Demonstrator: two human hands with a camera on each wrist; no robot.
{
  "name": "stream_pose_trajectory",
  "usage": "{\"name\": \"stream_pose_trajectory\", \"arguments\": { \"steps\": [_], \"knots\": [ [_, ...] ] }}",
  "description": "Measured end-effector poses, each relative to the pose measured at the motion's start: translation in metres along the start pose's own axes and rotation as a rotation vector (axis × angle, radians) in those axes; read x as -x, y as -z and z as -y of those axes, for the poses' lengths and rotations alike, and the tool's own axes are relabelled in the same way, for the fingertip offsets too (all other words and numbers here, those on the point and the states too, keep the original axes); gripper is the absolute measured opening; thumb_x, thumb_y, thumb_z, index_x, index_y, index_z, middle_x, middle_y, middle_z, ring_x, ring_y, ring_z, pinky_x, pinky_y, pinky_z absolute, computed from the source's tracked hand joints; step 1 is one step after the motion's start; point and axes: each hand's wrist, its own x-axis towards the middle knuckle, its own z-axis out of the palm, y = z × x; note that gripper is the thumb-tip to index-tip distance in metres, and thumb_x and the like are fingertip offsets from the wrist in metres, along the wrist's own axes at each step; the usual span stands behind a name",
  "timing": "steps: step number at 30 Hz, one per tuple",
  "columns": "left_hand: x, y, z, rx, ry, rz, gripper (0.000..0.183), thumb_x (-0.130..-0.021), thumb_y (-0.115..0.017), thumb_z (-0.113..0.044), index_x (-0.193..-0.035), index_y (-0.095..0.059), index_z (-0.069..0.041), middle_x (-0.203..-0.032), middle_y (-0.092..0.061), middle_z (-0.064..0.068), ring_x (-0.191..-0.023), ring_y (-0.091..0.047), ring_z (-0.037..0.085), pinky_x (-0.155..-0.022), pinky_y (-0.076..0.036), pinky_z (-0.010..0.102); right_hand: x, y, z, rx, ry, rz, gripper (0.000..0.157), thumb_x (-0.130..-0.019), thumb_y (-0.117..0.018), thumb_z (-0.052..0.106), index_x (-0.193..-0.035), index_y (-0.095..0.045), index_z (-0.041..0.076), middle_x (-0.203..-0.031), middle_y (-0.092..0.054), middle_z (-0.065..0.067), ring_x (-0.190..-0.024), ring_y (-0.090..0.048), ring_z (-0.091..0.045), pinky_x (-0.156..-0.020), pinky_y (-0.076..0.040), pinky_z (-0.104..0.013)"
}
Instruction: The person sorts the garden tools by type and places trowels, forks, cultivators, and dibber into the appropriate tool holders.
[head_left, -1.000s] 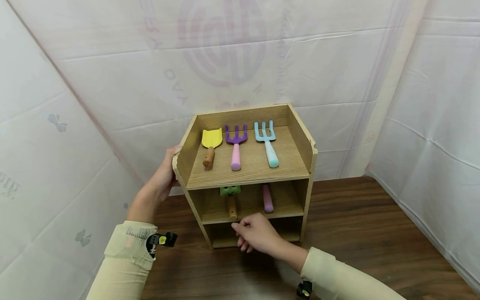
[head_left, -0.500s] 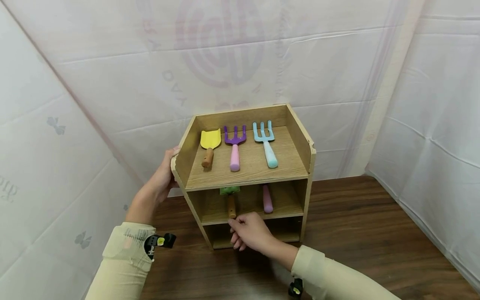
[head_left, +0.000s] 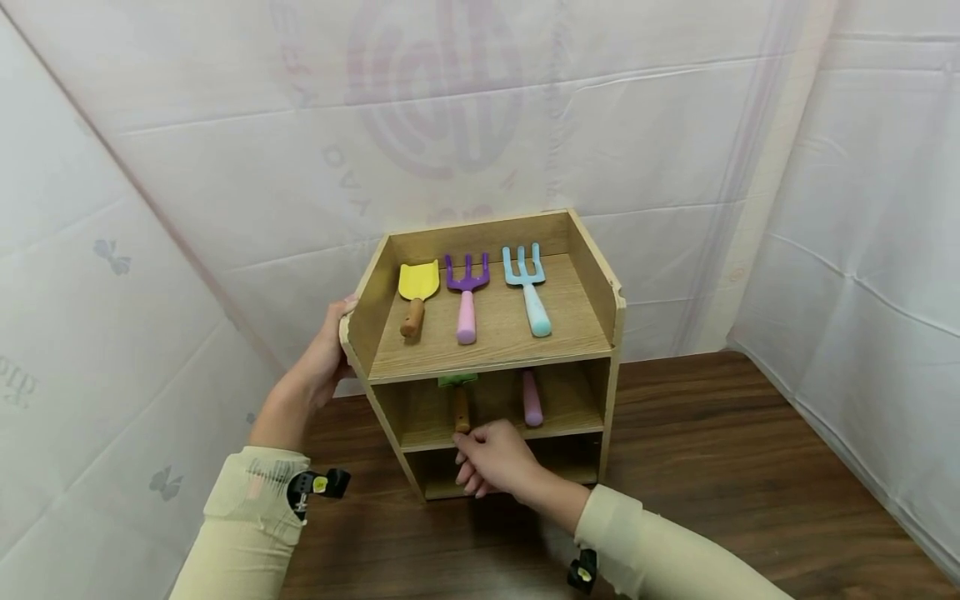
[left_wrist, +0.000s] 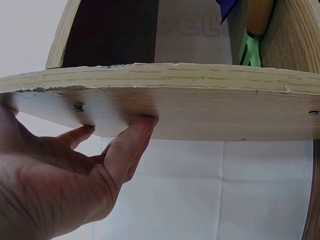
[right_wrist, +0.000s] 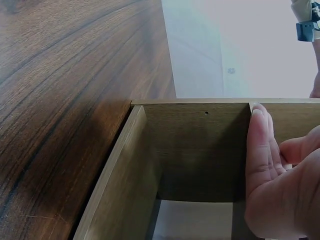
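Observation:
My left hand (head_left: 321,354) presses its fingertips against the outer left side of a small wooden shelf unit (head_left: 491,365); in the left wrist view its fingers (left_wrist: 131,142) lie on that panel. Low at the front, my right hand (head_left: 498,458) has thumb and forefinger right at the end of a brown wooden handle (head_left: 461,410). This handle belongs to a garden tool with a slotted green head (left_wrist: 251,52), lying on the middle shelf. The right wrist view shows straight fingers (right_wrist: 257,142) along the shelf edge; the handle is hidden there.
A yellow shovel (head_left: 419,282), a purple hand fork (head_left: 467,287) with pink handle and a light-blue hand fork (head_left: 532,300) lie on top. Another pink handle (head_left: 532,400) lies on the middle shelf. The unit stands on a dark wooden table (head_left: 705,450) before cloth-covered walls.
My right hand has moved slightly left and up to the brown handle's end. The green-headed tool has slid a little deeper into the middle shelf. My left hand stays at the side panel.

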Motion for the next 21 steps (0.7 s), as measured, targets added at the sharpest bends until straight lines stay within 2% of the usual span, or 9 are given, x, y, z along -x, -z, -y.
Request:
{"name": "stream_pose_trajectory", "arguments": {
  "steps": [6, 12, 15, 21],
  "knots": [
    [-0.002, 0.000, 0.000, -0.004, 0.001, 0.008, 0.077, -0.102, -0.021, -0.077, -0.163, -0.027, -0.031, -0.129, -0.050, 0.011, -0.101, -0.062, 0.020, -0.085, -0.055, 0.038, 0.001, 0.012, -0.006, 0.000, -0.020, 0.104, 0.038, -0.108, -0.064, 0.039, -0.095, -0.074, 0.004, -0.076, -0.077, -0.009, -0.059, -0.070, -0.013, -0.054, -0.061, -0.029],
    [-0.005, -0.002, -0.001, -0.004, -0.004, 0.001, 0.075, -0.102, -0.020, -0.074, -0.163, -0.027, -0.030, -0.127, -0.051, 0.009, -0.100, -0.062, 0.019, -0.084, -0.055, 0.038, 0.012, 0.040, -0.004, 0.023, -0.024, 0.241, 0.039, -0.107, -0.064, 0.041, -0.109, -0.075, 0.004, -0.089, -0.079, -0.010, -0.072, -0.074, -0.013, -0.066, -0.065, -0.033],
    [-0.006, -0.003, -0.001, -0.001, 0.002, -0.013, 0.075, -0.102, -0.020, -0.074, -0.164, -0.026, -0.031, -0.127, -0.051, 0.009, -0.099, -0.062, 0.019, -0.083, -0.055, 0.037, 0.021, 0.058, -0.002, 0.031, -0.022, 0.262, 0.040, -0.107, -0.064, 0.042, -0.113, -0.075, 0.004, -0.093, -0.078, -0.010, -0.076, -0.074, -0.014, -0.068, -0.065, -0.032],
    [-0.006, -0.004, -0.001, 0.005, 0.001, -0.044, 0.073, -0.102, -0.020, -0.070, -0.165, -0.025, -0.032, -0.125, -0.050, 0.008, -0.097, -0.061, 0.018, -0.080, -0.054, 0.036, 0.040, 0.101, 0.000, 0.054, 0.011, 0.245, 0.041, -0.109, -0.063, 0.038, -0.115, -0.072, -0.001, -0.095, -0.078, -0.011, -0.078, -0.074, -0.015, -0.067, -0.064, -0.028]
  ]
}}
